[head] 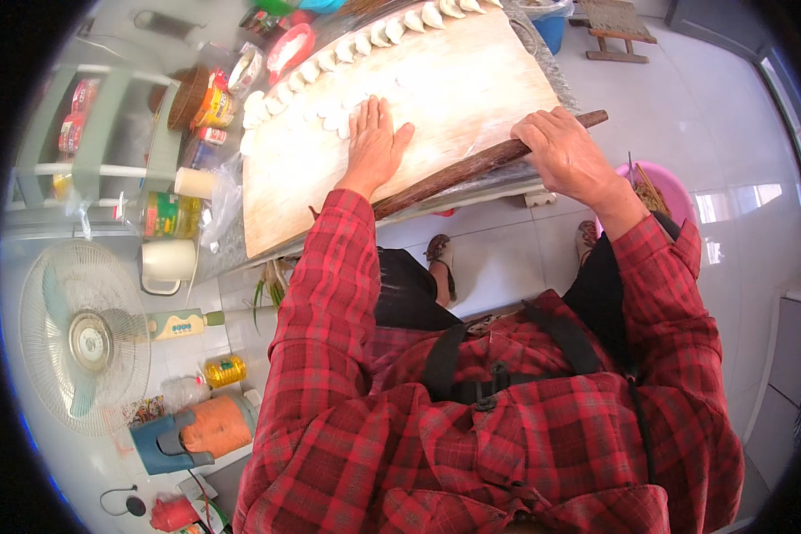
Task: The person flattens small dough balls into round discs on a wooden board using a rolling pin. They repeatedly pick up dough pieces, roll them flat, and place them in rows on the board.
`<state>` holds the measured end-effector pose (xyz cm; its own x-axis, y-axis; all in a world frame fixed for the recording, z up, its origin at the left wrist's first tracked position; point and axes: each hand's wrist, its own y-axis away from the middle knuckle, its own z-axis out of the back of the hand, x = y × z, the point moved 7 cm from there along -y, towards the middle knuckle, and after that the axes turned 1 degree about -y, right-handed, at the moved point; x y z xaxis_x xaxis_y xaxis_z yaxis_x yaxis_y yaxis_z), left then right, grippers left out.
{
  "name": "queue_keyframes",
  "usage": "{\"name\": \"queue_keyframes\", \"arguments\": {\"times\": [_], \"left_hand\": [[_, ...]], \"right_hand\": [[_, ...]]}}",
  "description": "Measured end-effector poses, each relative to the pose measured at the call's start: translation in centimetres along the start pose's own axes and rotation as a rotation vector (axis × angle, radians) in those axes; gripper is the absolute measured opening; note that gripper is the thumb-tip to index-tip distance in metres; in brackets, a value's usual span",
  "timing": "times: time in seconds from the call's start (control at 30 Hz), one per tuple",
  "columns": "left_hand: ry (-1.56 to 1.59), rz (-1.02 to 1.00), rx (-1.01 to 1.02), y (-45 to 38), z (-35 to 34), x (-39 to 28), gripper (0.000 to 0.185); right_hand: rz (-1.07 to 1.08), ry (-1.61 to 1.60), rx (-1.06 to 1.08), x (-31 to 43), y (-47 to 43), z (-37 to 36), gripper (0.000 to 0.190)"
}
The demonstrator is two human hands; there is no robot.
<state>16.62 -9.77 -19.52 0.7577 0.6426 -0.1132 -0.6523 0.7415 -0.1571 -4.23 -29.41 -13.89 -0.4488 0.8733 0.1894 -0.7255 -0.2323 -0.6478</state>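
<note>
My left hand (376, 148) lies palm down on a floured wooden board (440, 100), thumb spread from the fingers. Its fingertips reach small flattened dough pieces (336, 119); whether dough is under the palm is hidden. My right hand (566, 152) grips a long dark wooden rolling pin (464, 167) near its right end. The pin slants along the board's near edge, and my left sleeve covers part of its other end. A row of folded dumplings (379, 33) lines the board's far side.
Left of the board stand a red bowl of white powder (291, 50), an oil bottle (173, 215) and a cream mug (167, 260). A fan (87, 339) stands at far left. On the floor at right, a pink basin (677, 187) holds filling and chopsticks. A wooden stool (617, 33) stands beyond.
</note>
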Motion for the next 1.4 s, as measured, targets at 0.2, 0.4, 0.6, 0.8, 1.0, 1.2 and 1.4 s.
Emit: {"name": "queue_keyframes", "arguments": {"times": [0.2,0.4,0.6,0.8,1.0,1.2,1.4], "left_hand": [[-0.026,-0.174,0.021,-2.1,-0.8,-6.0,0.079],[0.025,-0.437,0.146,-1.2,-0.5,-12.1,0.071],[0.205,-0.155,0.062,-4.5,-0.4,-11.2,0.076],[0.055,-0.251,0.058,-4.7,-2.1,-13.8,0.078],[0.923,0.015,0.048,-6.1,1.3,-10.4,0.070],[0.446,0.001,-0.202,-1.5,7.1,-6.3,0.062],[-0.045,0.083,-0.056,6.2,3.1,-4.5,0.060]], "right_hand": [[-0.033,0.040,-0.003,-1.0,0.9,0.8,0.031],[-0.022,0.032,0.033,-1.1,2.4,2.0,0.029],[-0.071,-0.025,-0.004,-1.4,3.2,3.2,0.029],[-0.070,0.026,0.056,-1.6,3.4,2.8,0.029],[-0.088,-0.027,-0.034,-1.7,2.1,3.3,0.032],[-0.137,-0.001,-0.008,-3.9,1.7,2.1,0.032],[-0.183,-0.025,0.039,-4.7,0.2,0.1,0.025]]}}
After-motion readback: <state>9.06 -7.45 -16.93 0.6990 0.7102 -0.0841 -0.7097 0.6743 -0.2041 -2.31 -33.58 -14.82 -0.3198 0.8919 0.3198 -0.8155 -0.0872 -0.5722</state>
